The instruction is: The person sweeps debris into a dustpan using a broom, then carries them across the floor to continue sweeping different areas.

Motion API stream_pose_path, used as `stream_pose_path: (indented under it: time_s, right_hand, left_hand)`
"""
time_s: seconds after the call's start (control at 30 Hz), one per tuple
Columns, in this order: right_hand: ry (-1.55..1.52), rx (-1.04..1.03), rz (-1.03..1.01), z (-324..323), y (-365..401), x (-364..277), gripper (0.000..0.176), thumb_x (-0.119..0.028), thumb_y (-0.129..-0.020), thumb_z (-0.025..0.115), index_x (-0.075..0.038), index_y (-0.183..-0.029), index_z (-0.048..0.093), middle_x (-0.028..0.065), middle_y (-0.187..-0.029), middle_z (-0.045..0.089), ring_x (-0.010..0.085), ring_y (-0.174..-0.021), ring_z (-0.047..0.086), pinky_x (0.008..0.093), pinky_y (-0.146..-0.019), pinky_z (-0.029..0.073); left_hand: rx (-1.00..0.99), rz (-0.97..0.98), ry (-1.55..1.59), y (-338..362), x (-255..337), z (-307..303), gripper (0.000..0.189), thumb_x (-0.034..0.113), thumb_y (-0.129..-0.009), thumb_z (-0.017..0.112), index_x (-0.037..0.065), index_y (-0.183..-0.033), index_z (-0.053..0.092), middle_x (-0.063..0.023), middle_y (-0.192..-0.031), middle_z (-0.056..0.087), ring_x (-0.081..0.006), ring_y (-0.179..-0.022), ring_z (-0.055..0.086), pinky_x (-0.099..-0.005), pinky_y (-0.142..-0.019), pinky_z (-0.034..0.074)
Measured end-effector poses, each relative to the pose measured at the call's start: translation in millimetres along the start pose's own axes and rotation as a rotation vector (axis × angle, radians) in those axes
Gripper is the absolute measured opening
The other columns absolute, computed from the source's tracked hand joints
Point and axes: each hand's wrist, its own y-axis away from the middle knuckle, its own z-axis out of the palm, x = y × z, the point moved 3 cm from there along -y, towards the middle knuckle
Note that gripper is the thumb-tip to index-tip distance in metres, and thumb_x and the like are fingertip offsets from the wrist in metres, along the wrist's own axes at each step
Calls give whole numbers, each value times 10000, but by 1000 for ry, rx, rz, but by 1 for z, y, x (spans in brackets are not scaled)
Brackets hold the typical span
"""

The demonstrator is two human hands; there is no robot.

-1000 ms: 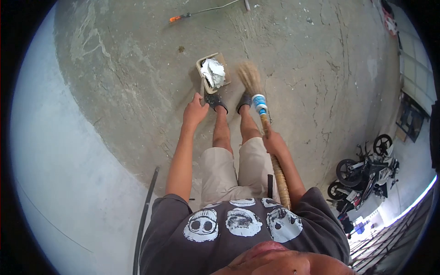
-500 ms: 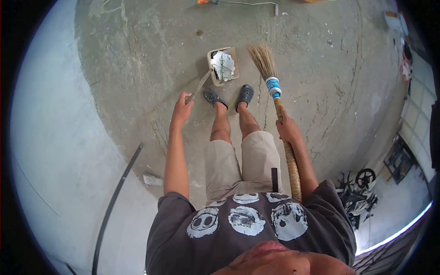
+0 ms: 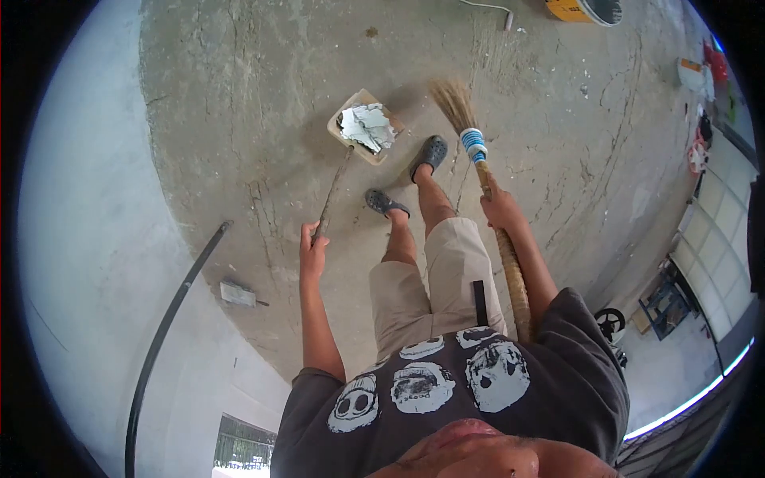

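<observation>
My left hand point(image 3: 313, 253) is closed round the long thin handle of a dustpan point(image 3: 333, 127). In the pan lie broken white flakes point(image 3: 366, 126), piled up like chipped paint or plaster. On the other side, my right hand point(image 3: 500, 209) grips a broom point(image 3: 474, 143) by its handle, just behind the blue-and-white binding. The broom's straw bristles point(image 3: 454, 102) point forward and look slightly blurred. Its thick handle runs back beneath my right forearm. Both feet, in dark clogs point(image 3: 430, 155), stand between the dustpan and my body, the right one farther forward.
A yellow bucket point(image 3: 567, 11) stands on the cracked concrete floor point(image 3: 263, 95) at the front right. A black pole point(image 3: 171, 319) leans along the white wall at left, near a flat scraper-like tool point(image 3: 237, 293). Various items, including a wheel point(image 3: 610, 322), line the right side.
The dustpan has swung left and turned in my left hand, which is now nearer my body. My legs have shifted into a step. The broom stays in my right hand, barely moved.
</observation>
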Motion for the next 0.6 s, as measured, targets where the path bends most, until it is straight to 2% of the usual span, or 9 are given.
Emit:
stream_pose_path:
  time_s: [0.2, 0.27, 0.33, 0.37, 0.4, 0.47, 0.5, 0.57, 0.6]
  right_hand:
    - [-46, 157, 91, 30, 20, 4, 659, -141, -859, 484, -146, -1462, 220, 201, -786, 623, 235, -462, 588, 374, -431, 486]
    - [-25, 178, 110, 30, 9, 13, 654, -149, -865, 496, -147, -1461, 227, 152, -729, 588, 210, -446, 556, 355, -412, 468]
    - [-194, 191, 47, 33, -9, 27, 643, -158, -868, 512, -145, -1454, 247, 100, -688, 537, 192, -447, 531, 342, -403, 458]
    - [-160, 191, 27, 59, -8, 41, 709, -154, -845, 495, -89, -1470, 165, 202, -799, 611, 265, -504, 607, 368, -467, 499]
    - [-154, 187, 24, 65, -9, 40, 709, -154, -845, 495, -89, -1470, 165, 202, -799, 611, 265, -504, 607, 368, -467, 499]
    - [-117, 210, 48, 77, -12, 40, 662, -148, -796, 600, -45, -1396, 341, 206, -814, 624, 307, -632, 651, 401, -562, 529]
    - [-108, 205, 52, 90, -39, 84, 662, -148, -796, 600, -45, -1396, 341, 206, -814, 624, 307, -632, 651, 401, -562, 529]
    - [886, 28, -697, 145, -86, 135, 482, -156, -679, 742, -46, -1118, 575, 176, -836, 622, 332, -724, 631, 419, -650, 532]
    - [1005, -135, -378, 189, -7, 65, 495, -151, -615, 787, -11, -1058, 616, 235, -980, 642, 382, -940, 622, 451, -807, 509]
  left_hand:
    - [113, 52, 23, 17, -80, -35, 347, 106, -782, 538, 102, -1127, 499, 35, -633, 368, -76, -543, 338, -251, -483, 275]
    - [89, 26, 30, 17, -100, -41, 331, 118, -779, 540, 100, -1106, 494, 30, -636, 365, -78, -550, 339, -250, -492, 278]
    - [95, 56, 30, 11, -129, -43, 332, 129, -775, 545, 94, -1100, 491, 26, -644, 370, -83, -559, 349, -254, -500, 289]
    - [97, 121, 44, 12, -169, -53, 333, 141, -771, 549, 89, -1094, 489, 21, -652, 375, -89, -567, 359, -258, -508, 301]
    - [103, 118, 49, 16, -165, -53, 333, 141, -771, 549, 89, -1094, 489, 21, -652, 375, -89, -567, 359, -258, -508, 301]
    - [75, 51, -15, 26, -160, -46, 361, 169, -764, 550, 37, -1084, 449, -72, -725, 464, -171, -671, 439, -323, -633, 392]
    - [74, 42, -10, 26, -161, -39, 361, 169, -764, 550, 37, -1084, 449, -72, -725, 464, -171, -671, 439, -323, -633, 392]
    - [85, 21, 57, 24, -167, -28, 369, 185, -763, 563, 35, -1079, 447, -81, -726, 469, -179, -677, 443, -331, -641, 398]
    - [73, 77, 97, 22, -211, -28, 369, 185, -763, 563, 35, -1079, 447, -81, -726, 469, -179, -677, 443, -331, -641, 398]
